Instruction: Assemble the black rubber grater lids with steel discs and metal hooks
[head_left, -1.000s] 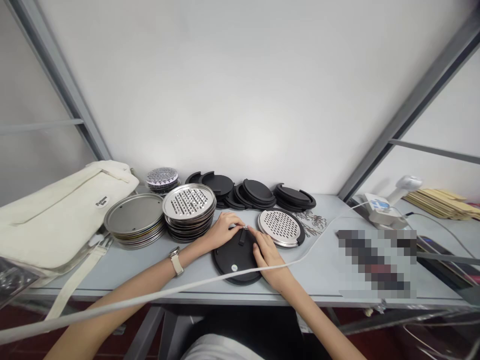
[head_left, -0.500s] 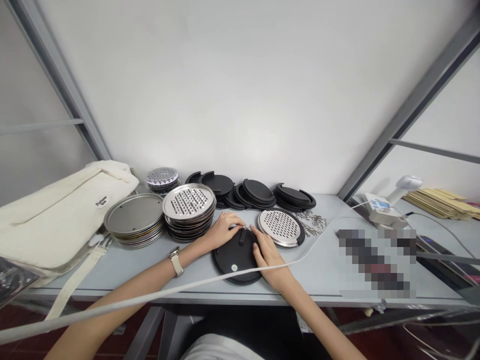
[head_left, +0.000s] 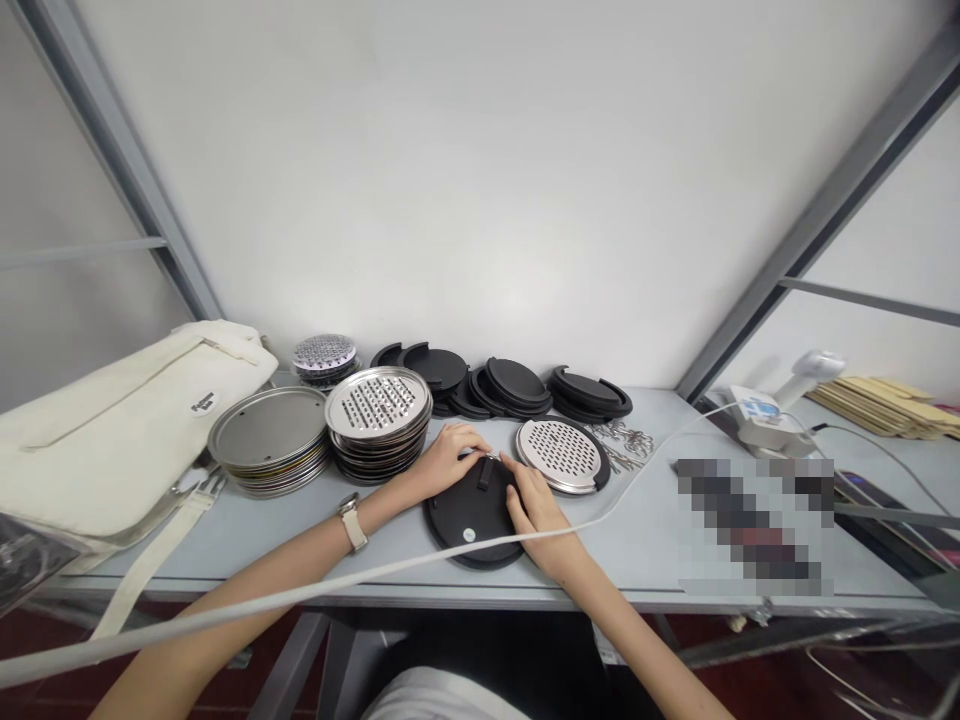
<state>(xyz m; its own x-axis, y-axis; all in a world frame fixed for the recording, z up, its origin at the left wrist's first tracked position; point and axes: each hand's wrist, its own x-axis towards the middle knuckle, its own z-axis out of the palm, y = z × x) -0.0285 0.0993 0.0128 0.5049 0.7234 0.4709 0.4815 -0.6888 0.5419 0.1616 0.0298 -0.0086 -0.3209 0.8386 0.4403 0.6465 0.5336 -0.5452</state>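
Observation:
A round black disc (head_left: 472, 510) lies in front of me near the table's front edge, with a short black tab and a small pale sticker on its face. My left hand (head_left: 451, 460) reaches over its far-left edge, thumb and fingertips pinched at a small shiny metal piece (head_left: 492, 457) by the tab. From the right, my right hand (head_left: 541, 520) grips the disc's side, its fingertips meeting the same metal piece. The exact form of that piece is too small to make out. Just beyond my right hand sits a perforated metal grater disc (head_left: 562, 455) in a black holder.
Stacked grater discs (head_left: 380, 402) and plain metal discs (head_left: 268, 428) stand left, beside a cream bag (head_left: 135, 420). Black holders (head_left: 517, 382) line the wall; loose metal hooks or chains (head_left: 630, 442) lie right. A white cable (head_left: 300, 592) crosses in front of my arms.

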